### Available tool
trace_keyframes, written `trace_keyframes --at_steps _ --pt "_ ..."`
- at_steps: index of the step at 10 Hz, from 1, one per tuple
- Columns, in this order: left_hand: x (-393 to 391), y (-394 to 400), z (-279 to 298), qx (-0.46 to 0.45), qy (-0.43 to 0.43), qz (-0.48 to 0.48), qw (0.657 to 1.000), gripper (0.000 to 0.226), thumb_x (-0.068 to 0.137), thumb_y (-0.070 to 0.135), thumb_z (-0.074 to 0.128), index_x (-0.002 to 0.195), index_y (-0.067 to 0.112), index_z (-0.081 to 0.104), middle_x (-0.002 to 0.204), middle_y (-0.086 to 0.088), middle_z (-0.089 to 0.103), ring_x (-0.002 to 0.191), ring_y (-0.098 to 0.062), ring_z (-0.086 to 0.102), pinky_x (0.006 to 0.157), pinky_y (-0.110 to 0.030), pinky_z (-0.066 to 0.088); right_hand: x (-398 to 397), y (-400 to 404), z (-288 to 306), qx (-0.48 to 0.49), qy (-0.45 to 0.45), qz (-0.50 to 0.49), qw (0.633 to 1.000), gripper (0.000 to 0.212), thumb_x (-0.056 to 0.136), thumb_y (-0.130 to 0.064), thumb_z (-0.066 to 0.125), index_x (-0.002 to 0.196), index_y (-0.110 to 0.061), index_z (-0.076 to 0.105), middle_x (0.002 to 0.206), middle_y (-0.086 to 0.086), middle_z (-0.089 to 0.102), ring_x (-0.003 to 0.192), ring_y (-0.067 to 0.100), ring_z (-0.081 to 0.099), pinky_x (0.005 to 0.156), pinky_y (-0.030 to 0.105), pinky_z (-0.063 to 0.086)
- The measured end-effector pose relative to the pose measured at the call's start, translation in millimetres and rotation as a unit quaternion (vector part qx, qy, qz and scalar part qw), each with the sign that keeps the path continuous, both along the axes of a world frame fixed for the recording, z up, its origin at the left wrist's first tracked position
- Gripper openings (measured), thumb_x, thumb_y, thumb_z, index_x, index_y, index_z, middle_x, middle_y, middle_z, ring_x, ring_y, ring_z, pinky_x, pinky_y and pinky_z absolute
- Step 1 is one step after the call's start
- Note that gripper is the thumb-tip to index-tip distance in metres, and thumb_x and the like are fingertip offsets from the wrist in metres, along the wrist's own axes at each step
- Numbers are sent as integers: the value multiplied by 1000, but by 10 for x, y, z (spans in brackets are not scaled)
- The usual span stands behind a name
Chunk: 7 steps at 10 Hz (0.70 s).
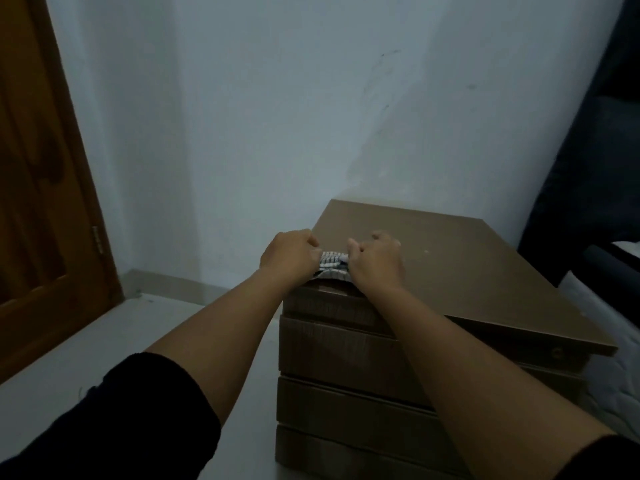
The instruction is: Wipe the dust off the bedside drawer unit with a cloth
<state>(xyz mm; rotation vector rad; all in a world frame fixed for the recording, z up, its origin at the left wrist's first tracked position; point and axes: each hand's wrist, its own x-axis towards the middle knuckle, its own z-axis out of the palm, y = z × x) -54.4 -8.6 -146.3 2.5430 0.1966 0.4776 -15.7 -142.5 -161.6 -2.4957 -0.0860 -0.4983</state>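
Where the brown top of the bedside drawer unit (433,271) meets its near left corner, a striped cloth (331,265) lies bunched right on the edge, white with dark lines, and both hands are on it. The left hand (289,256) is curled into a fist, fingers closed on the cloth's left end; the right hand (375,263) is fisted too, clamped on its right end, knuckles up. Only a short strip of fabric shows between the two fists. Both forearms reach in from below, dark sleeves (138,417) pushed up near the elbows. Below the cloth, the unit's drawer fronts (332,348) stack down toward the pale floor (86,348). Behind the unit stands a whitish wall (277,116), scuffed in places. Left of the unit, well apart, a wooden door (38,202) with a hinge showing. Right of the unit, just beside it, a bed with a dark headboard (588,168) and white bedding (616,375).
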Motion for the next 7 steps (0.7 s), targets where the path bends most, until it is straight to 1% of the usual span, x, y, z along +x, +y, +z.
trace_keyframes --at_steps 1,2,3,4,5,6,7 --pt "29 3 -61 105 45 -70 991 41 97 33 42 136 27 51 144 -3 49 127 -26 50 103 -37 44 -94 28 47 -91 -38 74 992 52 100 -39 27 125 -7 60 143 7 46 137 22 33 113 39 28" --pt "53 13 -120 173 98 -95 975 45 102 35 29 146 29 37 155 4 32 140 -26 35 114 -40 31 -156 21 56 -190 19 134 972 49 101 -38 24 136 -15 50 151 2 36 143 21 23 116 44 20" --pt "93 14 -214 184 127 -94 970 49 104 35 20 150 21 26 156 -2 30 141 -28 33 115 -43 29 -165 0 -15 -269 76 176 944 49 103 -32 21 149 -15 23 158 -1 18 147 20 9 117 48 11" --pt "150 43 -279 181 148 -88 968 52 103 38 16 152 20 19 159 0 24 144 -28 27 116 -46 26 -140 -19 -73 -253 95 185 945 50 103 -31 19 151 -16 16 159 -1 12 147 19 7 118 47 10" --pt "172 48 -289 184 157 -88 966 52 103 38 16 153 21 17 159 0 21 145 -29 25 117 -46 25 -131 -17 -88 -248 101 195 944 49 103 -31 19 150 -16 17 159 -1 13 147 19 7 118 46 10" --pt "56 -5 -247 134 115 -56 983 49 103 36 23 150 23 27 154 -9 33 141 -31 31 115 -45 30 -173 -51 -65 -224 87 206 949 50 103 -33 20 150 -16 20 158 -1 17 147 18 9 118 44 10" --pt "-148 -124 -278 19 41 -10 999 48 103 34 29 149 24 30 156 -12 29 143 -30 29 115 -45 29 -337 -120 -163 -181 -21 188 965 50 103 -36 22 149 -18 23 158 -2 19 147 15 7 119 41 8"
